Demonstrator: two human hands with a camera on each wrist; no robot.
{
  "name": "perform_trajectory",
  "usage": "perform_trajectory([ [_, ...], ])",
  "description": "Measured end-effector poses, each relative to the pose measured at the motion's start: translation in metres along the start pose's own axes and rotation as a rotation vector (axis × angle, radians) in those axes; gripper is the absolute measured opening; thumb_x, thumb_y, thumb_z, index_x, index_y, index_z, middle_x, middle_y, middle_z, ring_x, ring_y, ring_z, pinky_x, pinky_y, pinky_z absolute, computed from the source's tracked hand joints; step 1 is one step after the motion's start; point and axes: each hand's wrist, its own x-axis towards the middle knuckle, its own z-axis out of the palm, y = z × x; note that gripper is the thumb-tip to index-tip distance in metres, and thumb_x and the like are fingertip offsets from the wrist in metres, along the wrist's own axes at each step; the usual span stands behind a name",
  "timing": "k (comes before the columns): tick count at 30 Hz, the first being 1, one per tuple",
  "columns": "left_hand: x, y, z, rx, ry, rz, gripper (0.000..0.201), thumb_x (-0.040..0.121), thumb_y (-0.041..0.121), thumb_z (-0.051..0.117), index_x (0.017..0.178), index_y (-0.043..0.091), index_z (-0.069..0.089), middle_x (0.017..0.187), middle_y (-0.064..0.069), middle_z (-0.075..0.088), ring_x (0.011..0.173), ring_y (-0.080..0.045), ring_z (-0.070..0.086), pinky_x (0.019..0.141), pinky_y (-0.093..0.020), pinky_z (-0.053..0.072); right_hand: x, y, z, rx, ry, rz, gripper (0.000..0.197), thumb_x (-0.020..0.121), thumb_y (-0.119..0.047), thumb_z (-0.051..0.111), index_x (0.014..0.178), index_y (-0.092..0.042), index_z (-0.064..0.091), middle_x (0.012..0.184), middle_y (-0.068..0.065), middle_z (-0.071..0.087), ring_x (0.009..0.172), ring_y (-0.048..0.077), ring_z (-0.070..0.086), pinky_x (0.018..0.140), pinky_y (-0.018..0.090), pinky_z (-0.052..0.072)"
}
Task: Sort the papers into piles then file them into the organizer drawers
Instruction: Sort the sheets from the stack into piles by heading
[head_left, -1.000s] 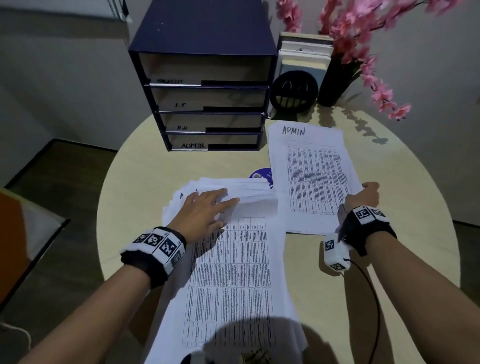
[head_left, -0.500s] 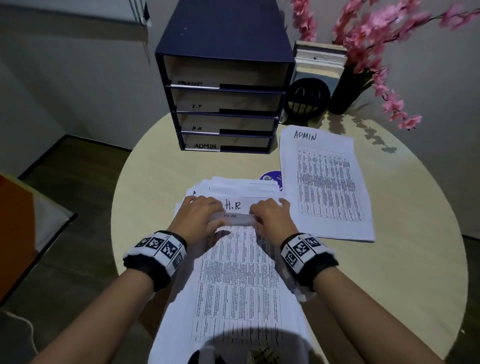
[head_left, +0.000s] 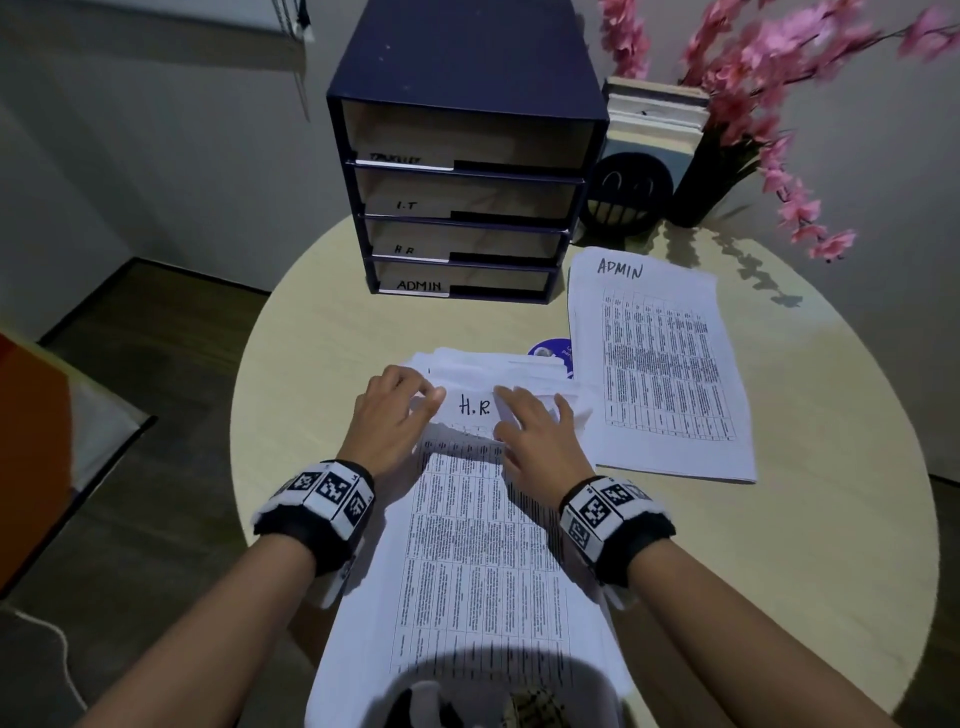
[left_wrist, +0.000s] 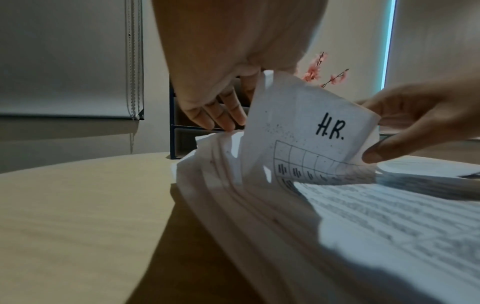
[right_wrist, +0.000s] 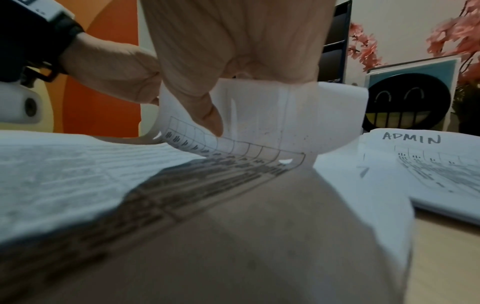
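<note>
A thick stack of printed papers (head_left: 467, 545) lies in front of me on the round table (head_left: 322, 332). Its top sheet, marked H.R (head_left: 475, 405), is bent up at the far end. My left hand (head_left: 423, 402) holds that sheet's left corner, fingers behind it (left_wrist: 221, 115). My right hand (head_left: 519, 410) pinches the right part, thumb (right_wrist: 205, 115) on the printed face. To the right lies the ADMIN pile (head_left: 660, 364). The dark blue organizer (head_left: 467, 104) stands behind, with open drawers; three labels read I.T, H.R (head_left: 467, 241) and ADMIN.
Right of the organizer stand a few books (head_left: 654, 119), a black smiling disc (head_left: 626, 195) and a dark vase of pink flowers (head_left: 717, 171). A blue round object (head_left: 550, 351) peeks out between the two piles. The stack's near end overhangs the table edge.
My right hand left the ADMIN pile and came over to the stack. Both hands have bent up the far end of the H.R sheet.
</note>
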Motion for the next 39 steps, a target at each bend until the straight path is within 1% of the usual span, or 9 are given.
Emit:
perform_trajectory([
  [7, -0.003, -0.007, 0.001, -0.25, 0.039, -0.129, 0.075, 0.071, 0.075, 0.016, 0.123, 0.033, 0.049, 0.131, 0.006, 0.045, 0.126, -0.015, 0.034, 0.109, -0.037, 0.022, -0.008, -0.004, 0.001, 0.023, 0.114, -0.025, 0.042, 0.037, -0.011, 0.088, 0.074, -0.02, 0.067, 0.09, 0.002, 0.071, 0.075, 0.024, 0.067, 0.066, 0.046, 0.052],
  [10, 0.002, -0.01, 0.0, -0.457, 0.02, -0.255, 0.062, 0.082, 0.072, 0.023, 0.107, 0.03, 0.061, 0.122, 0.001, 0.058, 0.119, -0.019, 0.047, 0.102, -0.034, 0.037, -0.01, -0.007, -0.005, 0.091, 0.132, -0.023, 0.035, 0.057, -0.005, 0.077, 0.088, -0.015, 0.061, 0.079, 0.001, 0.067, 0.076, 0.024, 0.064, 0.082, 0.051, 0.045],
  [12, 0.004, -0.006, -0.002, -0.296, 0.039, -0.235, 0.044, 0.093, 0.052, 0.035, 0.117, 0.023, 0.058, 0.127, -0.002, 0.049, 0.124, -0.021, 0.036, 0.099, -0.026, 0.029, -0.012, -0.01, -0.009, 0.171, 0.071, -0.006, 0.034, 0.077, -0.006, 0.059, 0.11, -0.01, 0.052, 0.091, 0.007, 0.065, 0.09, 0.027, 0.06, 0.101, 0.05, 0.028],
  [15, 0.009, -0.005, -0.006, -0.002, -0.076, -0.196, 0.051, 0.08, 0.047, 0.047, 0.123, 0.021, 0.053, 0.132, -0.006, 0.043, 0.128, -0.026, 0.026, 0.105, -0.036, 0.023, -0.01, -0.009, -0.009, 0.144, 0.002, -0.005, 0.045, 0.084, -0.016, 0.057, 0.127, -0.015, 0.044, 0.104, 0.005, 0.063, 0.103, 0.023, 0.055, 0.107, 0.044, 0.017],
  [20, 0.002, -0.002, -0.015, 0.173, -0.176, -0.039, 0.061, 0.067, 0.062, 0.039, 0.101, 0.019, 0.064, 0.127, -0.005, 0.047, 0.122, -0.025, 0.033, 0.098, -0.038, 0.026, -0.001, -0.016, -0.011, 0.018, 0.035, 0.023, 0.03, 0.045, -0.016, 0.086, 0.068, -0.017, 0.069, 0.118, 0.014, 0.063, 0.108, 0.035, 0.06, 0.089, 0.056, 0.043],
  [24, -0.009, -0.004, -0.013, -0.077, -0.195, -0.119, 0.05, 0.069, 0.069, 0.034, 0.078, 0.03, 0.064, 0.121, -0.017, 0.051, 0.12, -0.03, 0.041, 0.104, -0.045, 0.032, 0.004, -0.016, -0.008, 0.006, 0.102, -0.05, 0.041, 0.027, -0.013, 0.09, 0.06, -0.017, 0.067, 0.111, 0.012, 0.069, 0.104, 0.032, 0.066, 0.08, 0.064, 0.046],
  [31, 0.0, 0.011, -0.015, -0.435, 0.061, -0.198, 0.027, 0.09, 0.014, 0.055, 0.115, 0.023, 0.051, 0.085, 0.001, 0.055, 0.074, -0.005, 0.052, 0.065, -0.007, 0.041, -0.008, -0.013, 0.007, 0.104, 0.236, -0.133, 0.036, 0.037, -0.004, 0.086, 0.066, -0.016, 0.068, 0.077, 0.001, 0.071, 0.071, 0.021, 0.07, 0.08, 0.059, 0.047],
  [36, 0.006, 0.013, -0.011, -0.15, 0.298, -0.2, 0.006, 0.082, 0.012, 0.064, 0.081, 0.006, 0.067, 0.082, -0.014, 0.071, 0.079, -0.029, 0.065, 0.077, -0.03, 0.051, -0.007, -0.016, 0.006, 0.232, 0.199, -0.074, 0.026, 0.051, 0.0, 0.08, 0.071, -0.012, 0.068, 0.125, 0.019, 0.06, 0.069, 0.031, 0.066, 0.07, 0.036, 0.052],
  [39, 0.003, 0.013, -0.012, -0.217, 0.264, -0.185, 0.011, 0.081, 0.01, 0.066, 0.073, 0.004, 0.063, 0.084, -0.012, 0.069, 0.079, -0.024, 0.062, 0.075, -0.025, 0.053, -0.005, -0.019, 0.004, 0.231, 0.204, -0.069, 0.024, 0.054, 0.002, 0.078, 0.071, -0.011, 0.066, 0.139, 0.021, 0.047, 0.063, 0.032, 0.063, 0.064, 0.035, 0.051],
])
